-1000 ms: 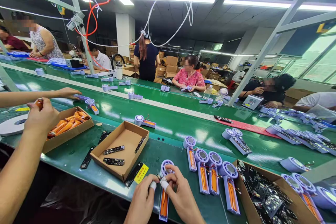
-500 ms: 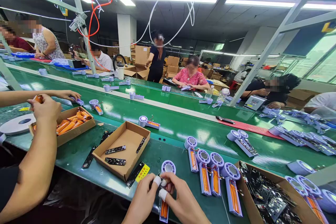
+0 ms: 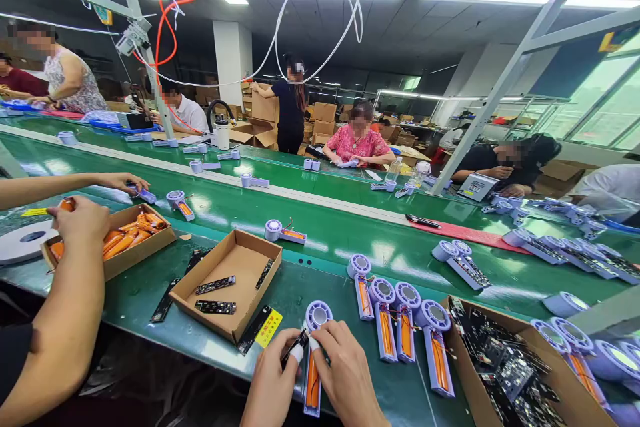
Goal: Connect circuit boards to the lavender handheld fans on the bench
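My left hand pinches a narrow black circuit board at the bench's front edge. Just right of it, my right hand bends over a lilac handheld fan housing, its fingers closed near the neck; whatever they grip is hidden. White finger covers show on both hands. The housing lies with its round grille away from me and orange battery cells in its open handle, partly behind my right hand. Several similar fan housings with orange cells lie to the right.
A cardboard tray with a few circuit boards stands left of my hands; a box of boards stands right. A co-worker's arm reaches over a box of orange batteries. Fan parts lie on the green belt beyond.
My hands have drawn slightly apart, and the circuit board in my left hand shows more clearly. My right fingers have come down over the housing. The view has shifted slightly.
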`<action>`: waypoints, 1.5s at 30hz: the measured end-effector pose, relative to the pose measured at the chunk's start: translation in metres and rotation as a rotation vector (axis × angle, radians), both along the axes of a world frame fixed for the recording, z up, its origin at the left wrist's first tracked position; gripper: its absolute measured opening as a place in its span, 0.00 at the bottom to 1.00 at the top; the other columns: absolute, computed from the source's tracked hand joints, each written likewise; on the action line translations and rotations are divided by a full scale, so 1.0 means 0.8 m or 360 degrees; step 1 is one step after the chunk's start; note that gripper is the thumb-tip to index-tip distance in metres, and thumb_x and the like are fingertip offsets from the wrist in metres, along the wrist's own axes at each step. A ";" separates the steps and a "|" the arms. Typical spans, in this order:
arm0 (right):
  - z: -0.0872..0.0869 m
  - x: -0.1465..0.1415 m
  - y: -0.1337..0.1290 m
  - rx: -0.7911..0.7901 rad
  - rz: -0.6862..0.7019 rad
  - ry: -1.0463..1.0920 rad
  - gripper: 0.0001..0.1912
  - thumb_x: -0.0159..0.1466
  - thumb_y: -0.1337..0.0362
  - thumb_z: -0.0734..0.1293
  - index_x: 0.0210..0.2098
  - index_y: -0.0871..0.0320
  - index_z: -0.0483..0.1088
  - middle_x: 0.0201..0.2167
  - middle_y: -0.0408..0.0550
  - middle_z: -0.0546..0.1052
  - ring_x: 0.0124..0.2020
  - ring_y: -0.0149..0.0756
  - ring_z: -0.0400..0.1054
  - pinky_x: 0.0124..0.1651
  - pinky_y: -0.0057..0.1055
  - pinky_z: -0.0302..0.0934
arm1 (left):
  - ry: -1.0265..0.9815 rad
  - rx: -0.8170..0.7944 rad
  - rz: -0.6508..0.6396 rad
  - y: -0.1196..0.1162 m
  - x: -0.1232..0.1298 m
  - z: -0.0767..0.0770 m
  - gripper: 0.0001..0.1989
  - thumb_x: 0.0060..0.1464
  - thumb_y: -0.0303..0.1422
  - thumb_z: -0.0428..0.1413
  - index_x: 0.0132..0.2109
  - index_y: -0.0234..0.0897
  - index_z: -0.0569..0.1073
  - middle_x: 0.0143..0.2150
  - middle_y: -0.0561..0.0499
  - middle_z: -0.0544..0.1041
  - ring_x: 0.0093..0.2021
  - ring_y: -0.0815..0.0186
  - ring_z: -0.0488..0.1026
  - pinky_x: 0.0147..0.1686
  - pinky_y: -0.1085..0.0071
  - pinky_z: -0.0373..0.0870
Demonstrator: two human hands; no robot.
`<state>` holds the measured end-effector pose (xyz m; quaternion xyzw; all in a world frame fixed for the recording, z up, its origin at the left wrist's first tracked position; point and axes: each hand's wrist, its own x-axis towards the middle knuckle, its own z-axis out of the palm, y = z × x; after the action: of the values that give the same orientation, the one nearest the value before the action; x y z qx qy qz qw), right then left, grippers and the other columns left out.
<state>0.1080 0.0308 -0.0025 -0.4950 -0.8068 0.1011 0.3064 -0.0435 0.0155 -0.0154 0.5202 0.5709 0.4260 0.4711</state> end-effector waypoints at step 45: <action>0.001 0.040 -0.018 -0.0899 0.0222 0.0924 0.11 0.61 0.67 0.64 0.41 0.53 0.76 0.37 0.45 0.70 0.35 0.35 0.64 0.40 0.31 0.59 | 0.0505 0.0233 -0.0393 -0.001 -0.027 0.005 0.24 0.57 0.27 0.46 0.60 0.46 0.68 0.45 0.49 0.80 0.47 0.61 0.76 0.49 0.67 0.70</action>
<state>0.1401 0.0161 -0.0013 -0.4546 -0.6590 0.4747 0.3656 -0.0652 0.0147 -0.0112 0.6797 0.5373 0.3181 0.3848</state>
